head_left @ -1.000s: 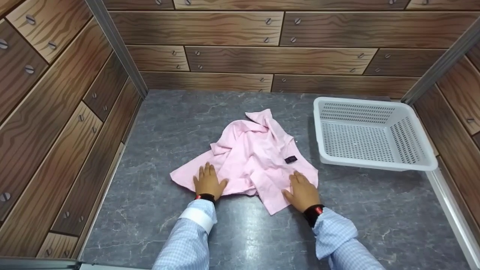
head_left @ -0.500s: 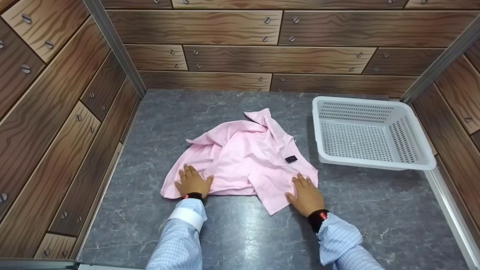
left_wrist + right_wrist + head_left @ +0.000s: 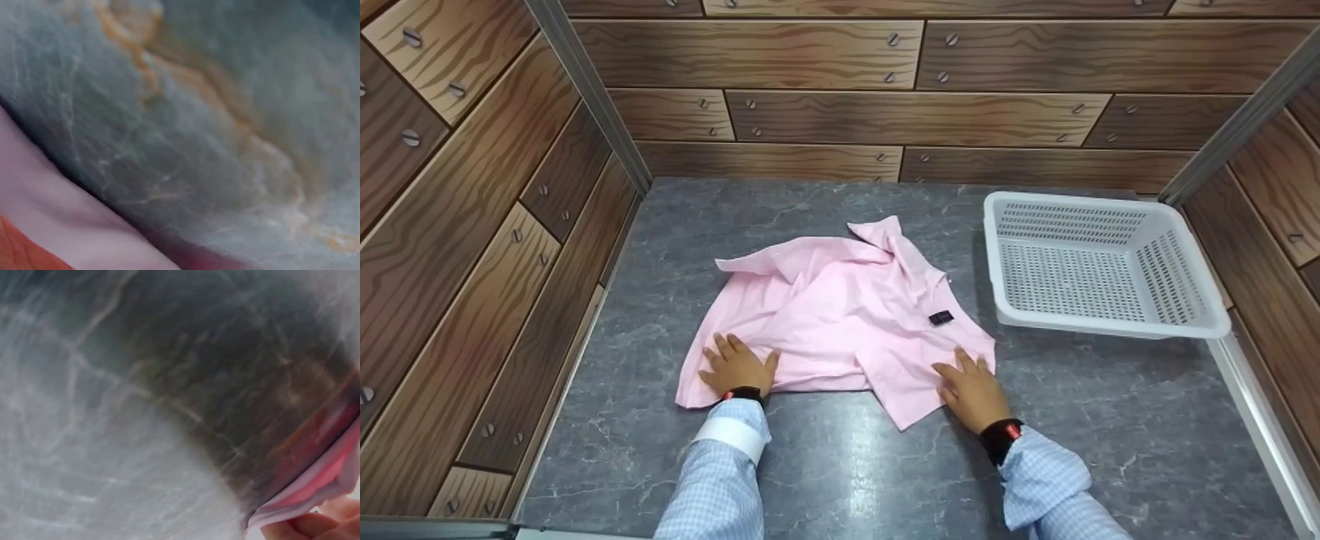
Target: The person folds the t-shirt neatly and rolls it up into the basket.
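A pink shirt (image 3: 825, 315) lies spread and wrinkled on the grey marbled surface, with a black label (image 3: 940, 318) near its right side. My left hand (image 3: 739, 367) rests flat on its lower left part, fingers spread. On the lower right part, beside a pointed flap of cloth, my right hand (image 3: 975, 394) touches the shirt with fingers extended. The left wrist view catches only a strip of pink cloth (image 3: 73, 219) and a bit of the hand (image 3: 25, 250). In the right wrist view, fingers (image 3: 315, 526) show below the cloth's folded edge (image 3: 332, 478).
To the right stands a white perforated plastic basket (image 3: 1110, 330), close to the right wall. Wood-patterned panels (image 3: 825, 56) enclose the back and both sides of the grey marbled surface (image 3: 840, 480).
My left hand has slid left and slightly down, spreading the shirt's left side wider and flatter. The right hand has shifted a little right and down. The basket stays put.
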{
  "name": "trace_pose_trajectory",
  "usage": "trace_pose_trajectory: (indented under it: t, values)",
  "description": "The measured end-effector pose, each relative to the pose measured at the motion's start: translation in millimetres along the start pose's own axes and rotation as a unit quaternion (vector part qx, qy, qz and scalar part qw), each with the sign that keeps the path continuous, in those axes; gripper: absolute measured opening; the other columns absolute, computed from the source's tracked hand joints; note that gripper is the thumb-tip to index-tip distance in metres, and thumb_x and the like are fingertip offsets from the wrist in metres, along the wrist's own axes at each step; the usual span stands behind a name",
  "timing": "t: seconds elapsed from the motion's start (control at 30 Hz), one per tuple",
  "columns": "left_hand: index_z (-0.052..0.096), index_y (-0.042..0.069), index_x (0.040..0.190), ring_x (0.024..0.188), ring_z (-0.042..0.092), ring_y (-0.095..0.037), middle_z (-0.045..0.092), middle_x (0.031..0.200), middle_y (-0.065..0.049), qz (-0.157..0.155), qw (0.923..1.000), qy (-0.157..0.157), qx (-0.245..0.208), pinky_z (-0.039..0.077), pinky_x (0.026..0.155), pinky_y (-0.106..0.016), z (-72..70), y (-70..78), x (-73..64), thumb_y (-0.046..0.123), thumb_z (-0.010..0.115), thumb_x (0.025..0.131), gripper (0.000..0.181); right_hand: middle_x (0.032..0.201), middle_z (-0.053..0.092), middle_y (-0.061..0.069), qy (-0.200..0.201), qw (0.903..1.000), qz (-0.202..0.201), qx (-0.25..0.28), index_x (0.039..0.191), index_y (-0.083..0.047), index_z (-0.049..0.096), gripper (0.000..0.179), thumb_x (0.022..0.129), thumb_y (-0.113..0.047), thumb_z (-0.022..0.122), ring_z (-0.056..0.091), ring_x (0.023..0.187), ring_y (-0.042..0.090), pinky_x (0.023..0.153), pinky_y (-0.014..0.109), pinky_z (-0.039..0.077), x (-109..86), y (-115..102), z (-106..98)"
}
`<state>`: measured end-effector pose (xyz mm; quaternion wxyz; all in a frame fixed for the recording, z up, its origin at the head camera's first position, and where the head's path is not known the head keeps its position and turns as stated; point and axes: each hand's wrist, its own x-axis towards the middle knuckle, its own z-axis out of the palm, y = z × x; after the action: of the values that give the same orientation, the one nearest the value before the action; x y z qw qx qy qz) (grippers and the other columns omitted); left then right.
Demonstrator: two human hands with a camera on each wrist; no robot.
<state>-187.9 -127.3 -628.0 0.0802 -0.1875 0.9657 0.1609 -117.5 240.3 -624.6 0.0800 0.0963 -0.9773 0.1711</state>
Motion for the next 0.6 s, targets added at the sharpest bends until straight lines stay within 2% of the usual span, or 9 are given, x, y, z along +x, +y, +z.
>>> trace_pose_trajectory:
  t: [0.17,0.27,0.37,0.47,0.53,0.6]
  values:
    - [0.019,-0.009,0.152,0.146,0.014,-0.052,0.016,0.161,-0.028,-0.012,0.9999,-0.008,0.002,0.018,0.111,-0.073,-0.2,-1.9,1.0,0.065,0.054,0.089,0.103,0.136,0.054,0.03,0.013,0.9971,0.018,0.073,0.099,-0.01,0.074,0.023,0.079,-0.001,0.072,0.053,0.121,0.055,0.099,0.062,0.045,-1.1,6,-2]
    - [0.016,-0.009,0.152,0.147,0.011,-0.053,0.013,0.161,-0.028,-0.017,0.9997,-0.017,0.008,0.017,0.111,-0.073,-0.3,-3.3,2.3,0.067,0.051,0.089,0.105,0.138,0.053,0.03,0.012,0.9904,0.041,0.132,0.09,-0.008,0.074,0.018,0.079,0.005,0.068,0.054,0.124,0.047,0.1,0.056,0.045,-0.7,9,-5]
    - [0.012,-0.009,0.153,0.147,0.008,-0.053,0.009,0.162,-0.028,-0.026,0.9991,-0.031,0.014,0.016,0.112,-0.073,-2.8,-3.7,3.1,0.068,0.048,0.09,0.106,0.138,0.051,0.03,0.005,0.9851,0.056,0.162,0.088,-0.006,0.071,0.014,0.082,0.005,0.065,0.055,0.124,0.046,0.098,0.055,0.047,0.6,9,-8]
    - [0.011,-0.011,0.152,0.146,0.009,-0.056,0.008,0.16,-0.031,-0.039,0.9981,-0.044,0.018,0.016,0.111,-0.073,-8.4,-0.1,2.0,0.066,0.047,0.091,0.104,0.138,0.051,0.029,0.019,0.9864,0.058,0.152,0.094,-0.006,0.069,0.014,0.082,0.001,0.068,0.056,0.121,0.047,0.096,0.056,0.048,1.5,4,-12]
    - [0.014,-0.013,0.151,0.144,0.011,-0.057,0.011,0.158,-0.034,-0.042,0.998,-0.042,0.022,0.017,0.111,-0.074,-12.0,4.5,-0.2,0.063,0.048,0.092,0.102,0.135,0.054,0.028,0.051,0.9898,0.042,0.126,0.098,-0.006,0.069,0.019,0.08,-0.003,0.071,0.059,0.116,0.047,0.093,0.056,0.049,1.9,-4,-14]
    - [0.019,-0.012,0.15,0.144,0.014,-0.057,0.016,0.157,-0.035,-0.027,0.9988,-0.033,0.023,0.018,0.112,-0.072,-13.0,10.2,-3.6,0.059,0.05,0.092,0.097,0.125,0.061,0.025,0.086,0.9913,0.014,0.099,0.1,-0.007,0.07,0.024,0.077,-0.006,0.075,0.062,0.107,0.044,0.088,0.053,0.051,2.0,-15,-15]
